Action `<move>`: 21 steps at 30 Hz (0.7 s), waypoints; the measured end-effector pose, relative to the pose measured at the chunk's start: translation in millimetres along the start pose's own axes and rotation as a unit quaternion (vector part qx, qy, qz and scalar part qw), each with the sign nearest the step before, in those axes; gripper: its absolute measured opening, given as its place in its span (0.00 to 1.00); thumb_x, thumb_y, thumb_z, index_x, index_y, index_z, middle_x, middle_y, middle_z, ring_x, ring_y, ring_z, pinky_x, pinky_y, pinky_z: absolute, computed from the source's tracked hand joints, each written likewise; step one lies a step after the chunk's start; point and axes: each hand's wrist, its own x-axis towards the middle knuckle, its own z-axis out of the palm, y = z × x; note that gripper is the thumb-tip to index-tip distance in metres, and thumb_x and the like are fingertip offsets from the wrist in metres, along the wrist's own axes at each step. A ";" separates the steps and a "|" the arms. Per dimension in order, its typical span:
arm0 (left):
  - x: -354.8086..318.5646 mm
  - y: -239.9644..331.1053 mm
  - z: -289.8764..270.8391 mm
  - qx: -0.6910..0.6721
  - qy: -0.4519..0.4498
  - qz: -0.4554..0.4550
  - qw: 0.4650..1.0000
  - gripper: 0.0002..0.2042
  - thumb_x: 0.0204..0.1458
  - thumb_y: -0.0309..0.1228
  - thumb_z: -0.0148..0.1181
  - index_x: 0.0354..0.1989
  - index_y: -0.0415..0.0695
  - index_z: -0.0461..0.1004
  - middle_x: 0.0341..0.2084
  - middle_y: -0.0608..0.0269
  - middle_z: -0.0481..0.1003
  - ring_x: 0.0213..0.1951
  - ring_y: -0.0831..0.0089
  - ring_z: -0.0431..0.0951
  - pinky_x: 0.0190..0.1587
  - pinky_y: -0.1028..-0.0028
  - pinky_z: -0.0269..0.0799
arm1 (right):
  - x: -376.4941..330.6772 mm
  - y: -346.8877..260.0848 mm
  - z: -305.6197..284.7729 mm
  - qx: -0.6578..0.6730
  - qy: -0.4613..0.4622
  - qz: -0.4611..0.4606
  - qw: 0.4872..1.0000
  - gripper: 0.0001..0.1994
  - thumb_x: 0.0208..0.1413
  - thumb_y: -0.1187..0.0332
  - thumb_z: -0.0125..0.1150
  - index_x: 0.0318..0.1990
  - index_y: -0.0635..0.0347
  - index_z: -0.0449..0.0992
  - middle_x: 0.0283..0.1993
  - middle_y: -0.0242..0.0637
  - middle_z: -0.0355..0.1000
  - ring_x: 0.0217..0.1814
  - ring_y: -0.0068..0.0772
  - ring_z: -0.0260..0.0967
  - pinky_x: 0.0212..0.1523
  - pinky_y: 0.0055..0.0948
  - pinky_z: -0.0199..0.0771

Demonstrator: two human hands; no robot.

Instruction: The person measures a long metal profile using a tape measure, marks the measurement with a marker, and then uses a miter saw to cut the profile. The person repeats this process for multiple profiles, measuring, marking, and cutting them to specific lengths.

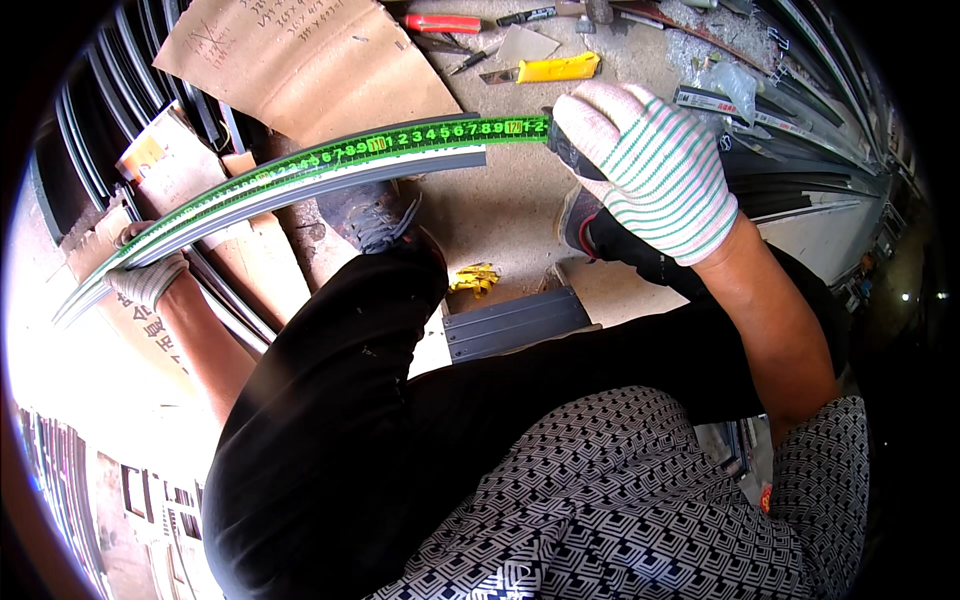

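Observation:
A green tape measure (pixel 330 155) is drawn out along a long grey metal profile (pixel 440 161) that runs from the far left to the middle. My right hand (pixel 655 170), in a white glove with green stripes, closes around the tape's dark case just past the profile's right end. At the left, my gloved left hand (pixel 152 276) wraps around the profile from below, with the tape lying over it. The far left ends of tape and profile fade into glare.
Brown cardboard with handwriting (pixel 300 65) lies ahead. Behind the tape are a yellow utility knife (pixel 545 69) and a red-handled tool (pixel 443 23). Dark grey profile pieces (pixel 515 325) lie between my legs, beside a yellow scrap (pixel 474 280). Long strips (pixel 835 90) are stacked at right.

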 end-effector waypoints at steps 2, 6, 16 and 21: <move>0.9 -0.7 0.4 0.001 0.005 0.002 1.000 0.37 0.62 0.66 0.40 0.22 0.41 0.72 0.17 0.58 0.74 0.22 0.63 0.78 0.28 0.70 0.79 | -1.1 0.8 2.2 -0.008 0.002 0.000 1.000 0.29 0.49 0.64 0.75 0.60 0.53 0.73 0.58 0.41 0.72 0.57 0.44 0.73 0.54 0.36 0.79; 6.5 1.4 -3.4 -0.008 0.003 0.007 1.000 0.28 0.58 0.56 0.46 0.23 0.41 0.71 0.19 0.58 0.74 0.23 0.63 0.77 0.30 0.68 0.79 | 3.8 1.4 -2.1 -0.004 0.009 -0.011 1.000 0.23 0.57 0.66 0.65 0.61 0.55 0.72 0.58 0.42 0.73 0.54 0.44 0.77 0.48 0.33 0.84; -29.4 -26.9 2.7 0.110 0.031 0.040 0.993 0.37 0.63 0.68 0.40 0.34 0.40 0.73 0.29 0.58 0.76 0.30 0.66 0.76 0.36 0.70 0.78 | 15.4 6.0 8.4 0.091 0.016 0.031 0.995 0.24 0.51 0.67 0.69 0.57 0.53 0.72 0.54 0.41 0.72 0.55 0.47 0.74 0.48 0.40 0.81; -39.9 -32.3 7.1 0.135 0.064 0.062 0.987 0.38 0.63 0.69 0.39 0.42 0.38 0.72 0.33 0.57 0.75 0.33 0.67 0.74 0.38 0.71 0.77 | 19.5 27.2 44.6 0.124 0.024 0.040 0.991 0.23 0.52 0.64 0.72 0.55 0.54 0.74 0.54 0.45 0.74 0.54 0.51 0.75 0.53 0.43 0.79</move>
